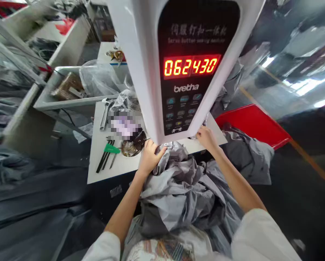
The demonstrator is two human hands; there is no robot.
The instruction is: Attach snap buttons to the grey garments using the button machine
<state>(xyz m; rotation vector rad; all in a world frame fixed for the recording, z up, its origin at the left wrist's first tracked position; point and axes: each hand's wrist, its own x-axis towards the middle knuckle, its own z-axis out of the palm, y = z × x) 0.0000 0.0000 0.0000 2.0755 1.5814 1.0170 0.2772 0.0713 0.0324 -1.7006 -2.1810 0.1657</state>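
Beneath a white machine panel point(136, 47), crumpled grey fabric point(178, 195) runs lengthwise forward to the nearer left hand point(150, 157), thumb spread; the right hand point(208, 140), partly hidden, has an unclear grip.

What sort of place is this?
Probably a garment-sewing workshop: there's a white-cased, black-panelled button-sewing machine with a glowing red digital display, and crumpled grey fabric bunched below it.

A wrench point(105, 116) and hex keys point(100, 165) in a green holder point(112, 148) are lying on the bench point(95, 152); beyond, a tub point(78, 102) is holding a box point(70, 86). At right, a red bin point(250, 125) is showing.
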